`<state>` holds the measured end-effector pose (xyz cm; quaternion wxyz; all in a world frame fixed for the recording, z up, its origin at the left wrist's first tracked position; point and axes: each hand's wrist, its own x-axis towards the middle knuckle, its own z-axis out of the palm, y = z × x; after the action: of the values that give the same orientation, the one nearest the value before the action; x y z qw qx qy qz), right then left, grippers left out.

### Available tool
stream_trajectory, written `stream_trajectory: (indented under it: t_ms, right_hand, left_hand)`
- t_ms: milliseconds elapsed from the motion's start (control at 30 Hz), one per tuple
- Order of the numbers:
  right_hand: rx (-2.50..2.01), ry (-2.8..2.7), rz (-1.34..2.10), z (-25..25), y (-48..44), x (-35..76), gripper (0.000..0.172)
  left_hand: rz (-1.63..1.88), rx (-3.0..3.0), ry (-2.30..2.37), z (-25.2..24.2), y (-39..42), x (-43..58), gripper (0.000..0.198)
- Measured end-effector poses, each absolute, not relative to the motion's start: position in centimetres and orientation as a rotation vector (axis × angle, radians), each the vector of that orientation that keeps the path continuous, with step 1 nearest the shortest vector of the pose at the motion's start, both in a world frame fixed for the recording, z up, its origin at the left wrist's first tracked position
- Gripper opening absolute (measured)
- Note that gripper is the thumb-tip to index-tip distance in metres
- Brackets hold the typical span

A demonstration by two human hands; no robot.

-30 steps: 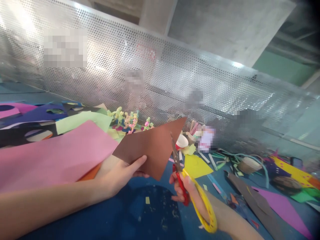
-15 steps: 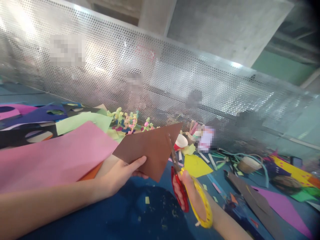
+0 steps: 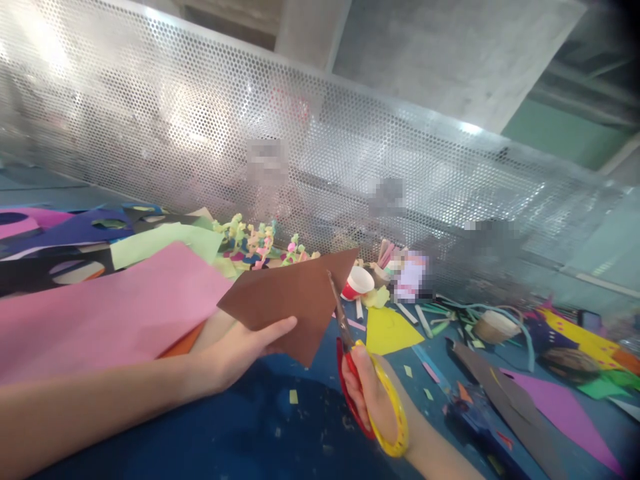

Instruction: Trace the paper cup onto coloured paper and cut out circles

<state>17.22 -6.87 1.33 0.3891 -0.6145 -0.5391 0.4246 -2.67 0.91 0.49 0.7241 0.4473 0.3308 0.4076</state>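
Note:
My left hand (image 3: 250, 350) pinches a brown sheet of craft paper (image 3: 285, 297) by its lower edge, thumb on top and fingers behind it. The sheet is tilted up above the table. My right hand (image 3: 367, 387) is wrapped round the handles of a pair of scissors (image 3: 395, 413), one loop red and the other yellow. Their blades point up and away and lie at the right part of the brown sheet, the tip against its face. How far the blades are apart is hard to see.
Pink paper (image 3: 125, 313) and other coloured sheets lie at the left. Behind stand a red-and-white paper cup (image 3: 358, 283) and small colourful figures (image 3: 255, 243). Yellow paper (image 3: 390, 330), a glue gun (image 3: 483, 427) and scraps lie at the right. A perforated metal screen (image 3: 310, 147) borders the table.
The scissors and the brown sheet have shifted slightly left and toward me, and the blades look closer together. More of the paper cup shows. Both hands keep their hold.

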Motion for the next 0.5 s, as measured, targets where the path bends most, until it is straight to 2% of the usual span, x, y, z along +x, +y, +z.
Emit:
stream_trajectory:
  t_ms: [133, 367, 500]
  right_hand:
    - [-1.567, -1.321, 1.166, 1.4, -6.7, 17.3, 0.057]
    - [-1.391, -1.276, 1.419, 2.4, -6.6, 18.4, 0.057]
    - [-1.380, -1.293, 1.398, 2.3, -6.5, 18.8, 0.056]
  left_hand:
    - [0.938, 0.930, 0.713, 0.5, 1.3, -2.6, 0.060]
    - [0.902, 0.990, 0.750, 0.0, 1.4, -2.5, 0.065]
    - [0.852, 1.012, 0.773, -0.1, 1.4, -2.6, 0.065]
